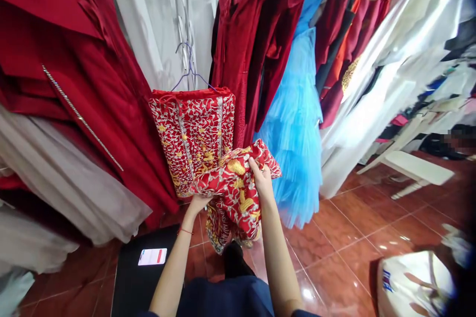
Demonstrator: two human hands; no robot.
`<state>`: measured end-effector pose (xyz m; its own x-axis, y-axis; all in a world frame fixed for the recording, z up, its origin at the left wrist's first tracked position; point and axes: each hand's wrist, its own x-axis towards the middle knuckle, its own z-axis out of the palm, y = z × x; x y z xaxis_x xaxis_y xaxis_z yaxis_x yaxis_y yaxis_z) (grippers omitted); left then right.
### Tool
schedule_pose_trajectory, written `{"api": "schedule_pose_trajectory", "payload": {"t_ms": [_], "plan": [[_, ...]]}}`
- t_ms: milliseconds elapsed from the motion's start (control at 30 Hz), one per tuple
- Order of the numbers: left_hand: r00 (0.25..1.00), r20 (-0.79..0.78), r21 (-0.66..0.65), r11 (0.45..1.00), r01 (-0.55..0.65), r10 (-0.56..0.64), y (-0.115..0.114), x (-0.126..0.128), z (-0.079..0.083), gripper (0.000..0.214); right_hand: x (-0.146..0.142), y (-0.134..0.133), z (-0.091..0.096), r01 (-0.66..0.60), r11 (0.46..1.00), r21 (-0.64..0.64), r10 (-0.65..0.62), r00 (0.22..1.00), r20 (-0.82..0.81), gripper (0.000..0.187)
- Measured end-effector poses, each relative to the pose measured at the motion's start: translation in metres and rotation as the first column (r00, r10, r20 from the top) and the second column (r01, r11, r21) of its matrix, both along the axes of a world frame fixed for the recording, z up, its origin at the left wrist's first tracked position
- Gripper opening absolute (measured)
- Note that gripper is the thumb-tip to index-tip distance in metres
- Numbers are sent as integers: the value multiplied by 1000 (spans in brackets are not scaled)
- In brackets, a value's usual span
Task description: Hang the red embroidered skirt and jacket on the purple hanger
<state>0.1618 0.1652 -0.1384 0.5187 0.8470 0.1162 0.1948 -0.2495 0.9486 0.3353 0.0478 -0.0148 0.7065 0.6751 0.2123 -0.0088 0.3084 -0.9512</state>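
Observation:
A red garment (193, 131) with gold and silver embroidery hangs folded over a wire hanger (190, 67). Its lower part is gathered in front of me. My right hand (262, 181) is closed on the bunched red embroidered cloth (238, 183), fingers curled over its top fold. My left hand (199, 203) reaches under the same bunch from the left; its fingers are mostly hidden by the cloth and seem to grip it from below. A thin red string circles my left wrist (185, 231).
Racks of clothes surround me: dark red dresses (74, 84) left, red velvet gowns (256, 34) centre, a blue tulle dress (297, 124), white gowns (390, 74) right. A phone (152, 256) lies on a black surface at lower left. A white bag (412, 282) sits on the red tile floor.

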Motion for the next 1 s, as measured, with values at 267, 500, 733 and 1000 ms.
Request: {"api": "schedule_pose_trajectory", "payload": {"t_ms": [267,500,733,1000], "plan": [[928,365,-6,997,-83,79,1,3,71,41,10,45,-17,-150,906,-396,215,968,127,47],[910,321,-15,962,-273,264,27,25,102,37,-27,40,-2,-382,886,-263,463,770,440,67],[913,300,240,904,-353,276,38,26,140,39,-8,57,4,-194,971,-142,237,685,689,66],[931,298,452,890,54,-208,65,6,161,40,2,86,-1,-36,999,21,23,896,443,37]]}}
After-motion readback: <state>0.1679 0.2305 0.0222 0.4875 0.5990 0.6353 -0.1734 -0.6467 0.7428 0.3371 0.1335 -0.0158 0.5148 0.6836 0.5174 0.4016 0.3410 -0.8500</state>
